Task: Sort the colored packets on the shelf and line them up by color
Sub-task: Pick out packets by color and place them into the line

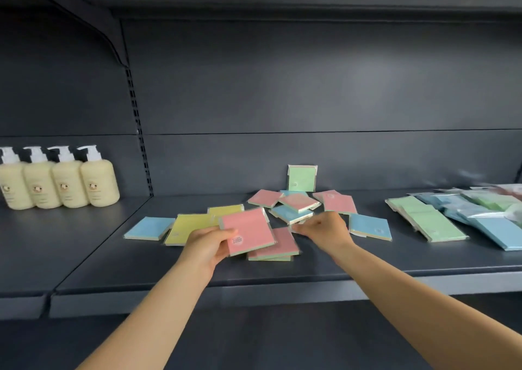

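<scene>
1. The left hand (207, 245) is raised over the shelf (169, 271), its fingers (226, 232) and thumb pinching the lower left corner of a pink packet (247, 230), held tilted above the shelf.
2. Under that packet, a pink stack (282, 247) lies flat near the shelf's front.
3. The right hand (324, 228) reaches to the pile's near edge; its fingers are curled, and I cannot tell whether they hold anything.
4. Left of the hands, two yellow packets (189, 227) overlap, with a blue packet (148, 228) just beside them.
5. Right of the right hand lies another blue one (370, 227).
6. Behind the hands, a loose pile (296, 204) mixes pink and blue packets.
7. To the right, green packets (429, 223) and blue ones overlap in rows.
8. A single green packet (302, 177) leans upright against the back wall.
9. Far left, four cream pump bottles (59, 180) stand side by side.
</scene>
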Demonstrator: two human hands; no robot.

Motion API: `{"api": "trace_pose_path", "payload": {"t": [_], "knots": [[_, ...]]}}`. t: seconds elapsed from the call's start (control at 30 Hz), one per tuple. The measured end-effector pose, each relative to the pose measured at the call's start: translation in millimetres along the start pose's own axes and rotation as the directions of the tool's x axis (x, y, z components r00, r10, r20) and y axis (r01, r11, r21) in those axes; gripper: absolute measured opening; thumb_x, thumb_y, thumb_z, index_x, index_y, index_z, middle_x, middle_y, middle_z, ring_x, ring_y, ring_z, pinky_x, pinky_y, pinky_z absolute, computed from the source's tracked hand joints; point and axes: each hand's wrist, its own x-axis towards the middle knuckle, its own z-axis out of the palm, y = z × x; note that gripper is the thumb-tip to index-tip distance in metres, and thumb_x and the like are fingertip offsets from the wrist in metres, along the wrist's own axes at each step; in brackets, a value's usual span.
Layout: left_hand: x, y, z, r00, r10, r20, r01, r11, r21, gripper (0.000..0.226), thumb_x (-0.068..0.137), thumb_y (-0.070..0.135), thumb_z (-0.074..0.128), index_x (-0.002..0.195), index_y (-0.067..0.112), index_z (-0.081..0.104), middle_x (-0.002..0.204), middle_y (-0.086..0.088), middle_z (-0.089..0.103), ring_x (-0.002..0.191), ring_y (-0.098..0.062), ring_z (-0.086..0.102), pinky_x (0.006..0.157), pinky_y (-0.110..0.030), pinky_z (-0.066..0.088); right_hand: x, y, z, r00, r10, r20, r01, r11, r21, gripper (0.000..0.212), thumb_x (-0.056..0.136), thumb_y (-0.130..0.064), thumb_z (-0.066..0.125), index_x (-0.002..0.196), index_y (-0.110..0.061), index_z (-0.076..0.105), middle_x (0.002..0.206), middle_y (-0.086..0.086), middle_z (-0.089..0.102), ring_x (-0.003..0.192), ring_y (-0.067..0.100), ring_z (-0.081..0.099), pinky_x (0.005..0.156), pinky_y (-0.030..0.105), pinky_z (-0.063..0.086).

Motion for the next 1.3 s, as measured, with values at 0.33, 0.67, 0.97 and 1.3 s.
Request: {"api": "trace_pose_path", "payload": {"t": [0.33,0.67,0.97,1.3], "knots": [[26,-6,43,0.997,0.066,-0.038,-0.022,0.729,0.684,0.03,0.073,0.015,0.07,0.056,0.011,0.047,0.058,-0.002,0.042,0.057,-0.019,0.04,0.051,-0.026,0.026,10,68,-98,0.997,0.004,-0.074,-0.01,0.997,-0.077,0.031,0.073,-0.026,0.079,0.099,-0.013,0.068,0.091,0.001,0.061,0.086,0.019,0.057,0.07,0.024,0.038],[20,-4,139,0.935,0.219,0.278,-0.323,0.209,0.923,0.037,0.086,0.039,0.059,0.117,0.021,0.057,0.125,0.001,0.052,0.11,-0.019,0.053,0.091,-0.03,0.042,65,101,-140,0.976,-0.009,0.218,0.08,0.944,-0.32,0.064,0.071,-0.032,0.08,0.118,0.005,0.056,0.117,0.021,0.06,0.111,0.035,0.056,0.095,0.041,0.045],[35,-29,206,0.992,0.065,0.109,-0.109,-0.003,0.994,0.051,0.087,0.055,0.052,0.113,0.011,0.054,0.117,-0.006,0.059,0.102,-0.022,0.056,0.069,-0.025,0.036,108,93,-146,0.84,-0.038,0.541,0.301,0.862,-0.407,0.043,0.073,-0.041,0.074,0.064,-0.022,0.037,0.063,-0.008,0.037,0.054,0.01,0.034,0.05,0.024,0.024],[16,-20,206,0.984,-0.142,0.105,-0.092,0.093,0.991,0.053,0.074,0.048,0.073,0.119,0.025,0.055,0.121,0.006,0.052,0.108,-0.014,0.053,0.09,-0.024,0.043,117,94,-169,0.733,-0.051,0.678,0.398,0.841,-0.367,0.035,0.072,-0.028,0.078,0.095,-0.009,0.061,0.086,-0.001,0.055,0.078,0.017,0.048,0.058,0.022,0.034]]}}
